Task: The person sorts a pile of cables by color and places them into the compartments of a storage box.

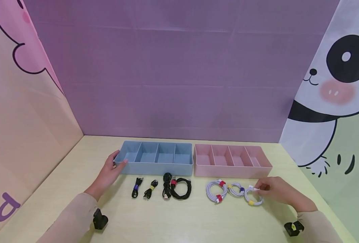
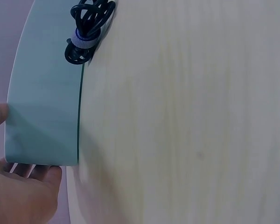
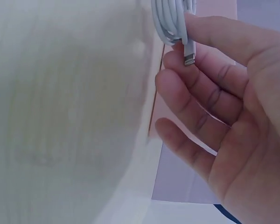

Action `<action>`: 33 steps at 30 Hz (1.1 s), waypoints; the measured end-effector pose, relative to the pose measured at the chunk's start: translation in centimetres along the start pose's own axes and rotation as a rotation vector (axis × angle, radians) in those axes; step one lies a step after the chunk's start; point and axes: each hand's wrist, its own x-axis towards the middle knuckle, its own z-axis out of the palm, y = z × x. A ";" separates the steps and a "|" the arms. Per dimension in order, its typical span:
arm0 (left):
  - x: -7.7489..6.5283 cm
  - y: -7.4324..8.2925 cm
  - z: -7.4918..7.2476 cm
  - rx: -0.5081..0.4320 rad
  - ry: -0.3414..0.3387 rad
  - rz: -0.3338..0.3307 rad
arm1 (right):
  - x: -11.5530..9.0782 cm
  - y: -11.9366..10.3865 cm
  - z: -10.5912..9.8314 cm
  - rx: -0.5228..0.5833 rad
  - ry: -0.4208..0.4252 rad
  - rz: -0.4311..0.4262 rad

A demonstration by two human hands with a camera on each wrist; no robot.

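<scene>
My left hand (image 1: 111, 168) holds the left end of a blue divided box (image 1: 159, 169), its thumb at the top edge and its fingers against the end wall. On the right, my right hand (image 1: 276, 189) pinches a coiled white cable (image 3: 170, 21) between thumb and fingers. That coil has a yellow tie, and its metal plug pokes out beside the fingertips in the right wrist view. Left of it lie a small white coil (image 1: 235, 194) with yellow and blue ties and a larger white coil (image 1: 208, 193) with red ties.
Several bundled black cables (image 1: 181, 197) lie in front of the blue box, tied in blue, yellow, black and red. A pink divided box (image 1: 232, 172) stands right of the blue one. Behind both rises a purple backdrop (image 1: 179, 74), with printed panels at either side.
</scene>
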 end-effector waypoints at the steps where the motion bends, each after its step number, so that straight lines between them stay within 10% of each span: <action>1: 0.0 0.0 0.0 0.001 -0.001 0.003 | 0.0 -0.1 -0.1 0.003 0.000 0.005; 33: -0.1 0.0 0.0 0.010 -0.007 0.002 | 0.9 -0.9 -1.2 0.037 0.142 -0.023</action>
